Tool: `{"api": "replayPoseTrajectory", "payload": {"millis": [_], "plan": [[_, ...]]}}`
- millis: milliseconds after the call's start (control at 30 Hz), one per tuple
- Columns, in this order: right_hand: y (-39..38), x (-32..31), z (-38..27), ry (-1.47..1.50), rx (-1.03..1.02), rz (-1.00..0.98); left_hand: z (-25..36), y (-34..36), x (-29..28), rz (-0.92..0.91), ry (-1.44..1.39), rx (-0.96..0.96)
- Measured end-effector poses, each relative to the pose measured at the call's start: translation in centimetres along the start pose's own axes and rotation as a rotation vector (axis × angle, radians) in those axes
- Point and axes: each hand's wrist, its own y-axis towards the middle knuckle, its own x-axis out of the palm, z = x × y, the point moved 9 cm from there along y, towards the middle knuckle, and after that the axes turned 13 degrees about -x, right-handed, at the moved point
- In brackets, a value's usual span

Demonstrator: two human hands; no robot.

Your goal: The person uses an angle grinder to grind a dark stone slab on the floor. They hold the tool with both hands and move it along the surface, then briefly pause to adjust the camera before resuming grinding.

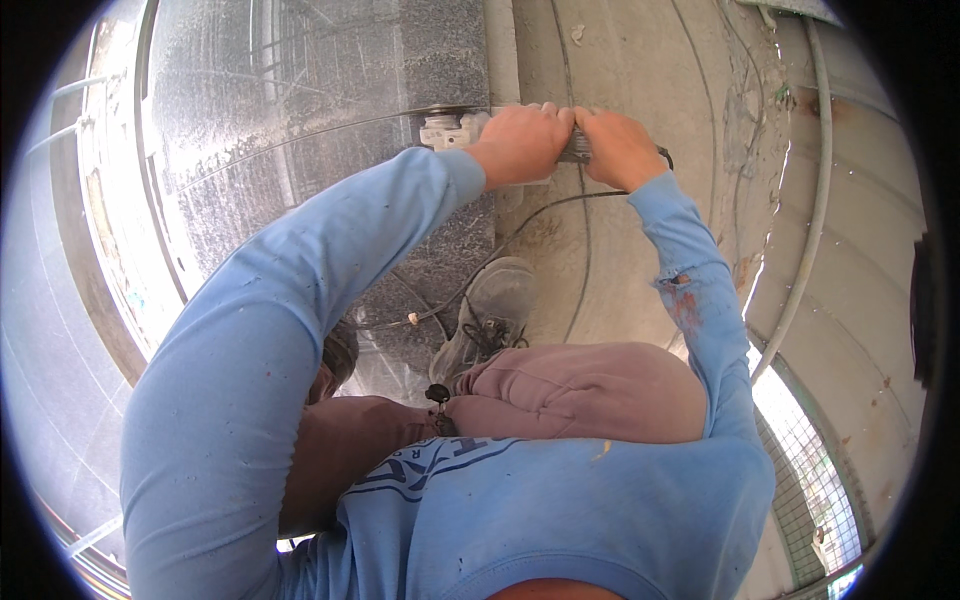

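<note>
Both my hands are wrapped round an angle grinder, held crosswise in front of me. My left hand closes over its body just behind the pale head. Beside it, touching at the thumbs, my right hand grips the rear end, where a black power cord comes out. The thin disc shows edge-on at the far side of the head, over a polished, speckled dark stone slab. From the disc a thin line runs left across the slab. My fingers hide most of the grinder's body.
The black cord loops back toward my shoe, which rests at the slab's right edge. Several thin cables cross the dusty concrete floor. At the right stand a pale panel wall with a pipe and wire mesh.
</note>
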Motion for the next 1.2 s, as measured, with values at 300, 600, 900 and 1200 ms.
{"api": "replayPoseTrajectory", "payload": {"millis": [300,600,900,1200], "plan": [[-1.1,-1.0,0.4,-0.034,0.025,0.021,1.3,0.3,-0.5,0.025,-0.019,0.026],[-1.1,-0.8,0.9,-0.033,0.027,0.04,1.4,0.6,-0.2,0.01,-0.01,0.011],[0.6,0.6,0.1,0.001,-0.01,0.033,-0.6,0.0,0.2,-0.049,0.009,-0.035],[1.3,1.5,-0.1,0.042,-0.018,0.041,-1.4,-0.1,0.4,-0.098,0.035,-0.045]]}}
